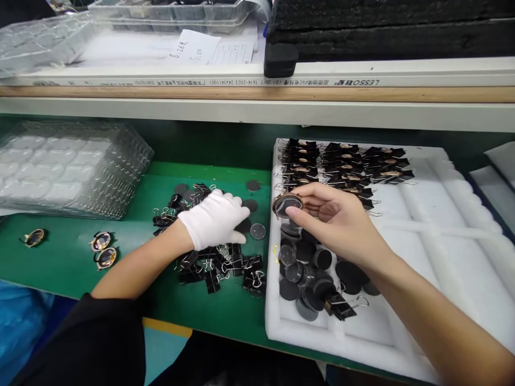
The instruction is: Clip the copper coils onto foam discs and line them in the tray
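My right hand [338, 217], bare, pinches a small round part with a brass-coloured rim [286, 204] over the left edge of a white foam tray [402, 327]. My left hand [215, 220], in a white glove, rests palm down on the green mat among loose black binder clips [219, 265] and dark round discs [257, 231]. Its fingers curl near a disc; whether they grip anything is hidden. More dark discs [306, 268] lie piled in the tray below my right hand. Rows of clipped parts [341, 163] fill the tray's far end.
A stack of clear plastic blister trays [72, 169] stands at the left. Three brass-rimmed round parts [100, 249] lie on the mat near the front left. A shelf [257, 94] above carries papers, clear trays and black foam. More white foam [499, 171] sits at the far right.
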A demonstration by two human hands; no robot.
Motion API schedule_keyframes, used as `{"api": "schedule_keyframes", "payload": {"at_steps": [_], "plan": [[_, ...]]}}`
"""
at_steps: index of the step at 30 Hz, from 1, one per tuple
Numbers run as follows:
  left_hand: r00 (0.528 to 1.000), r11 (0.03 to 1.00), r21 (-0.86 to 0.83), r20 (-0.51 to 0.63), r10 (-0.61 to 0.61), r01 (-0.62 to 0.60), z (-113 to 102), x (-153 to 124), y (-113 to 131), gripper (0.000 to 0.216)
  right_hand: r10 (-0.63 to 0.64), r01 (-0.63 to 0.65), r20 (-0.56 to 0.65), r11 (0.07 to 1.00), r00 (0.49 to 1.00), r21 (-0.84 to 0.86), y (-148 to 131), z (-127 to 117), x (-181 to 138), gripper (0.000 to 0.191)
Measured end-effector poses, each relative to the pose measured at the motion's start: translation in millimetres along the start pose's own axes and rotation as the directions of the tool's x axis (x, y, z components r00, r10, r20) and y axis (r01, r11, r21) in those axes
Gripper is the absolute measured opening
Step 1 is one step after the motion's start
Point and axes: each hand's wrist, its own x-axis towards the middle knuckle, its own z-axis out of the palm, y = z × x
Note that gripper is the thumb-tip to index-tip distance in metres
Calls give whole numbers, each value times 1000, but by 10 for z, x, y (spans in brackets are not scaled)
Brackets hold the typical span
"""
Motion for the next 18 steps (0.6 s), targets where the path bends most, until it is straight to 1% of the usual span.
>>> {"api": "schedule_keyframes", "payload": {"at_steps": [2,4,6,8,10,13,16,18], "plan": [[999,1000,-4,52,-11,11,14,51,80,44,-74,74,3,997,997,-18,31,8,-8,12],[996,999,6,84,-33,33,14,103,138,42,-191,188,-25,979,981,-79,71,13,-14,11],[996,999,9,81,-36,35,15,137,161,44,-305,296,-44,944,951,-147,108,14,-19,14],[998,999,5,54,-34,34,24,144,140,44,-357,347,-44,925,933,-156,130,13,-24,18],[999,1000,-20,33,-16,16,36,128,76,35,-348,342,-41,934,937,-104,133,14,-27,19],[999,990,-137,18,28,-25,38,91,-71,20,-289,289,-35,957,957,-21,117,22,-24,19],[1000,958,-287,12,28,-24,18,78,-205,19,-227,228,-28,972,973,46,97,33,-11,16],[999,942,-334,25,43,-32,-3,76,-259,22,-193,194,-18,978,981,80,88,33,-4,15]]}}
